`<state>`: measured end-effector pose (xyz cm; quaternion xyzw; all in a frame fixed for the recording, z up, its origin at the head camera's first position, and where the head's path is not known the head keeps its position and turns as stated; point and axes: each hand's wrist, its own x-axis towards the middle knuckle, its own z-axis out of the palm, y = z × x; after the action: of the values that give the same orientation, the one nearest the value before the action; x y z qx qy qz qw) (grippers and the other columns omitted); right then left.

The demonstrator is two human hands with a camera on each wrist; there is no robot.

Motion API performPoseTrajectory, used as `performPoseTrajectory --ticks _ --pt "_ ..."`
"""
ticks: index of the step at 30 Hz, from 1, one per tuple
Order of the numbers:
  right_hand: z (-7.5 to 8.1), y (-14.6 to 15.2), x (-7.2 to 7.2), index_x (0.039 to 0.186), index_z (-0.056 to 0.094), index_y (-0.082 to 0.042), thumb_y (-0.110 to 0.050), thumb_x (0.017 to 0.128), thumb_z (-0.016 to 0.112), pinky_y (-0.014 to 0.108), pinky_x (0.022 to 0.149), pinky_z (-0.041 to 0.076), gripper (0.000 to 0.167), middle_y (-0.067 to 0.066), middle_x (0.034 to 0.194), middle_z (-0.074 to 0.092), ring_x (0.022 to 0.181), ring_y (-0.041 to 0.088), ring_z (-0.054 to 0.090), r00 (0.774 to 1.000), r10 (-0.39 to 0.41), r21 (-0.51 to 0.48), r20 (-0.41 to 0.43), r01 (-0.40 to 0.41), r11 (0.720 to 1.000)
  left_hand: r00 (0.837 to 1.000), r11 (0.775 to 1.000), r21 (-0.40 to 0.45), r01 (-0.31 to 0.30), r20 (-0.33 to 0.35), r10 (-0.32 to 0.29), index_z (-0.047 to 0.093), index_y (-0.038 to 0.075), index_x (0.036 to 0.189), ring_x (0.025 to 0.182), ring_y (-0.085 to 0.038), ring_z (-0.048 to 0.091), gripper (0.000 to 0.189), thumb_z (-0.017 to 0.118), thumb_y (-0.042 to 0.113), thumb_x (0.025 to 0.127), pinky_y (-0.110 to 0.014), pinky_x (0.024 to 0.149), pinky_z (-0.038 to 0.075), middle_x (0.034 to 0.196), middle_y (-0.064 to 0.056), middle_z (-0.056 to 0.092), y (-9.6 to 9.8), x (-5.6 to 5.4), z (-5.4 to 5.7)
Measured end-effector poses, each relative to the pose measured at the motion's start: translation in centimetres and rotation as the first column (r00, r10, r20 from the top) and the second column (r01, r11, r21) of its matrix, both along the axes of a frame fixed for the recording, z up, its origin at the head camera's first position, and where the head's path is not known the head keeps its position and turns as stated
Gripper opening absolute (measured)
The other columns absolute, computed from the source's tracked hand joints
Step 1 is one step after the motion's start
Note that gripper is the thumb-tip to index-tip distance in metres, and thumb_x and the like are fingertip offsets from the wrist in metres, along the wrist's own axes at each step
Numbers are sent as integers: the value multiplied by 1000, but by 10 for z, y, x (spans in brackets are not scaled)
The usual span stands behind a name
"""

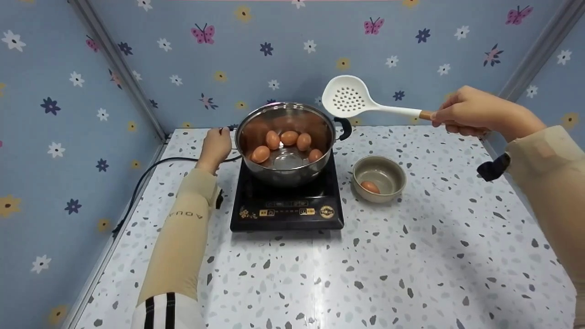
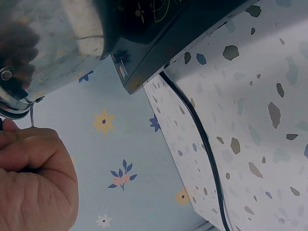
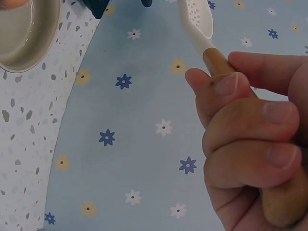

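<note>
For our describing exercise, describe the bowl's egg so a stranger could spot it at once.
Find the black cooktop on the speckled table. Right of it stands a small beige bowl. The egg inside lies alone; five others share the steel pot.

On the desk (image 1: 388, 265), the pot (image 1: 288, 177) is set on the cooker's (image 1: 288, 222) far part, with five eggs (image 1: 289, 138) contained inside; to the right, the bowl (image 1: 378, 198) is placed, one egg (image 1: 369, 187) within.

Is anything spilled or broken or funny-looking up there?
I see nothing spilled or broken. The one odd-one-out is a lone egg in the bowl, because the five other eggs are together in the pot. It doesn't look cracked, though.
</note>
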<state>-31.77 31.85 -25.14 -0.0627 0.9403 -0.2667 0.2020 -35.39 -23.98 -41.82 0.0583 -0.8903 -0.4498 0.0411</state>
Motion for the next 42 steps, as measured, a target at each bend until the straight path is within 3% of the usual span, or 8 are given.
performPoseTrajectory --ticks 4,9,12,16,20,33,39,42 --pt "-2 -8 -1 123 73 1 -33 111 59 29 45 40 38 -1 67 61 48 9 43 1000 6 3 3 -6 1000 1000 1000 8 1 22 -1 54 -6 122 100 -32 49 46 24 29 119 -46 90 41 111 -22 52 0 1 1" --pt "-4 -18 -2 126 73 2 -33 112 57 30 45 40 41 0 68 61 48 10 43 999 41 25 -10 -41 999 999 1000 13 4 34 -4 49 -13 146 121 -38 53 57 24 30 119 -52 102 44 140 -34 54 -1 0 2" --pt "-5 -24 -3 126 74 2 -32 112 57 30 45 41 40 1 68 62 48 10 44 998 63 35 -21 -62 997 1000 1000 15 3 25 -3 52 -12 139 112 -36 53 53 25 28 119 -49 97 44 128 -30 56 -1 -1 0" --pt "-5 -32 -3 123 75 2 -30 111 58 30 44 39 38 1 66 61 47 10 43 996 81 35 -37 -80 996 1000 1000 6 -1 16 0 52 1 105 84 -26 45 40 26 27 119 -41 79 40 93 -13 45 -1 -2 -2" --pt "-6 -38 -4 119 76 0 -30 110 59 29 44 38 36 1 65 60 47 10 42 994 91 35 -56 -89 995 1000 1000 -3 -8 20 8 46 9 94 79 -24 43 37 26 28 119 -39 75 39 88 -8 41 -1 -2 -2" --pt "-16 -59 -8 118 76 2 -28 110 61 30 44 39 35 1 64 60 47 10 43 989 116 25 -94 -114 993 1000 1000 -16 -9 14 9 51 1 107 90 -29 46 39 25 27 119 -44 84 40 98 -14 46 1 -1 -1" --pt "-19 -71 -11 120 75 2 -27 111 58 29 45 38 35 1 65 59 48 11 42 989 109 12 -103 -108 994 999 1000 -9 -13 35 13 53 -13 141 120 -39 56 53 27 27 119 -54 105 45 135 -32 58 0 -1 1" --pt "-21 -76 -12 121 74 3 -27 111 58 29 45 38 35 0 66 59 49 11 43 989 108 10 -101 -107 994 999 1000 -10 -4 39 5 51 -14 145 129 -43 56 55 26 28 119 -57 111 44 142 -35 56 -2 -2 1"
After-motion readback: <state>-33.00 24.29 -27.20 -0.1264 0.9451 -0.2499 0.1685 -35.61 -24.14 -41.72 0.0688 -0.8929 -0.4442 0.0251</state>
